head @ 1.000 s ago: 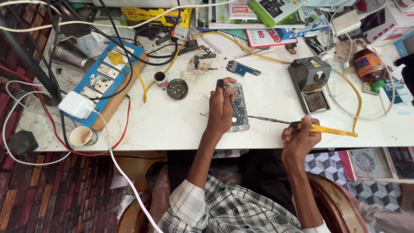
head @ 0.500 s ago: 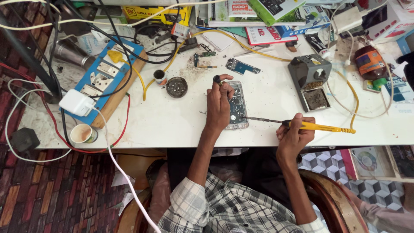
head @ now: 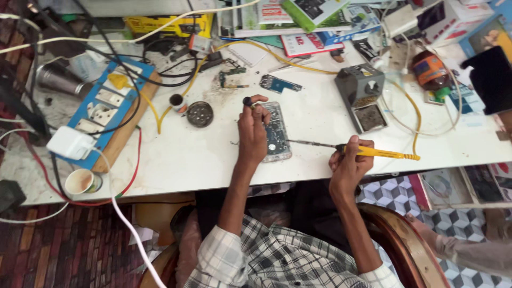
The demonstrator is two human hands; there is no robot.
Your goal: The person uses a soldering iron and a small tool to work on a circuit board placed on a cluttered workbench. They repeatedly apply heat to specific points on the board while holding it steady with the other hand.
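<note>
left hand: your grip pins the opened phone to the table
right hand: grip pinching the soldering iron
risk: if the phone slides, the hot tip could probably scorch the board

Along the table's far edge lie a yellow box, a green box and a red-white packet.

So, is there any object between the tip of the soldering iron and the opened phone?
Nothing visible does. The soldering iron in the right hand points its tip at the opened phone, which the left hand steadies; only bare table lies below.
</note>
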